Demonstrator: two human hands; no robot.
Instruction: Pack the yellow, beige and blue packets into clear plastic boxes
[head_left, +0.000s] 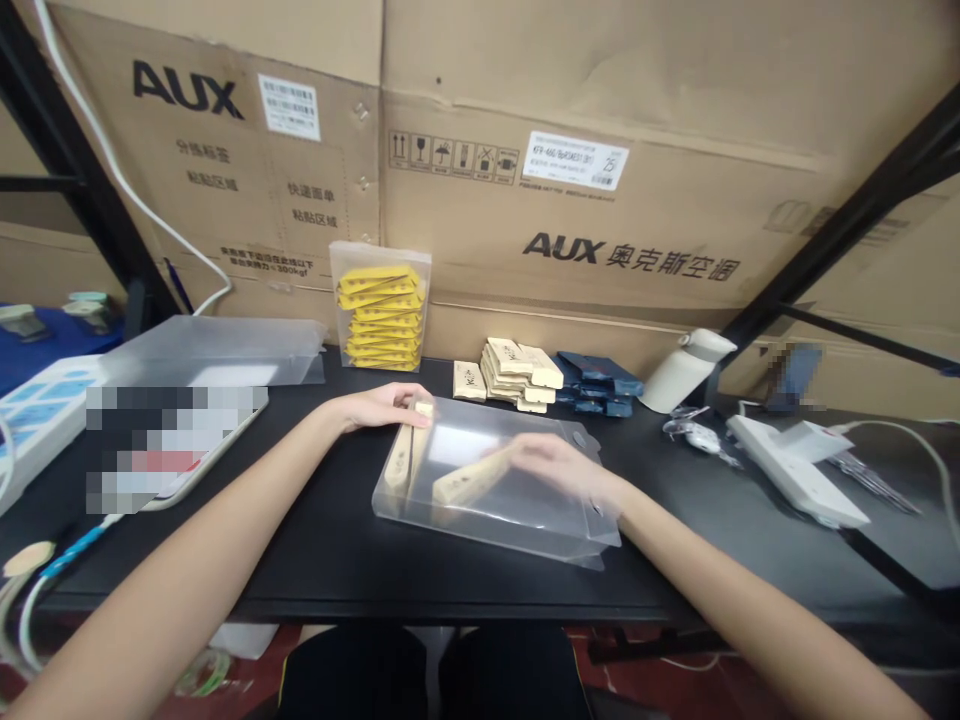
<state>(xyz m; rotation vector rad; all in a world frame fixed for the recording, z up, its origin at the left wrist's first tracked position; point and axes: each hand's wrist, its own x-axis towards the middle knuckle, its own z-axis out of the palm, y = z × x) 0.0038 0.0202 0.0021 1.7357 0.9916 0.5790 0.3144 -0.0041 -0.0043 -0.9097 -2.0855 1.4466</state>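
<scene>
A clear plastic box (517,520) lies on its side on the black table, its flapped end toward the right. My left hand (394,405) grips the box's far left corner, thumb on top and fingers behind. Through the open right end reaches my right hand (551,460), its fingers closed on a cream packet (476,478) inside the box. Another cream packet (401,455) stands against the box's left end. Behind the box sit a stack of cream packets (517,370) and a pile of dark blue packets (600,380).
An upright clear box of yellow packets (381,315) stands at the back. Flat plastic sheets (217,345) and a tablet (214,450) lie left. To the right are a white bottle (686,370) and a power strip (795,470). Large cartons (480,230) form the back wall.
</scene>
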